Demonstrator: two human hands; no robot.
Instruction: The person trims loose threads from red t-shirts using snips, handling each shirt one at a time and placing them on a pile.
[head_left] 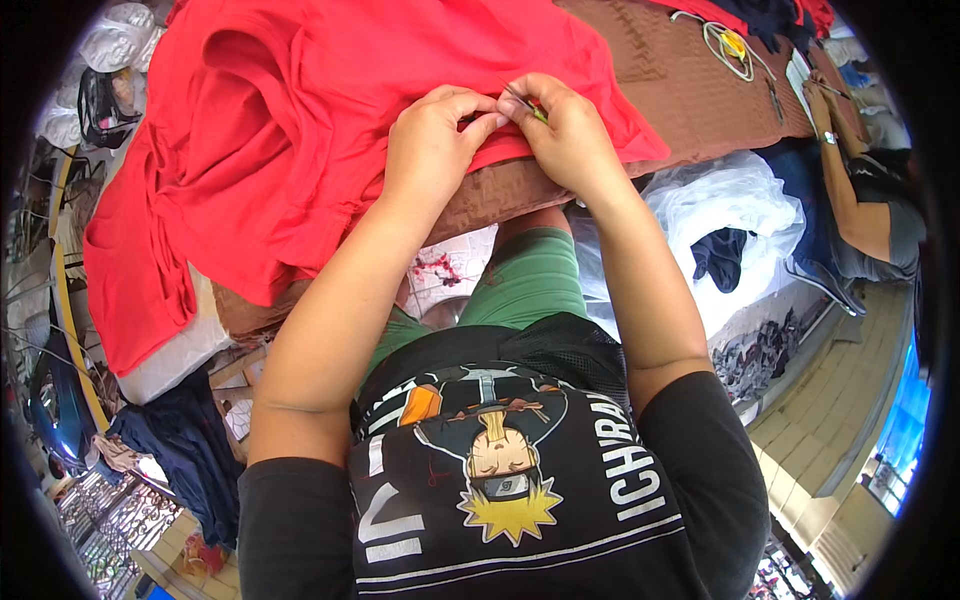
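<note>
A large red cloth garment lies in loose folds over the table and hangs off its left side. At its near edge my left hand is closed, thumb and forefinger pinched on what looks like the garment's edge; the exact spot is hidden by the fingers. Right beside it, fingertips almost touching, my right hand is closed round small thread snips. Their thin metal points stick out toward the left, and a yellow-green part shows by the palm.
Brown quilted cloth covers the table. A yellow tape measure and pale cord lie at the far right. Clear plastic sheeting bulges below the table's right edge. Another person's arm reaches in there. Dark cloth hangs at lower left.
</note>
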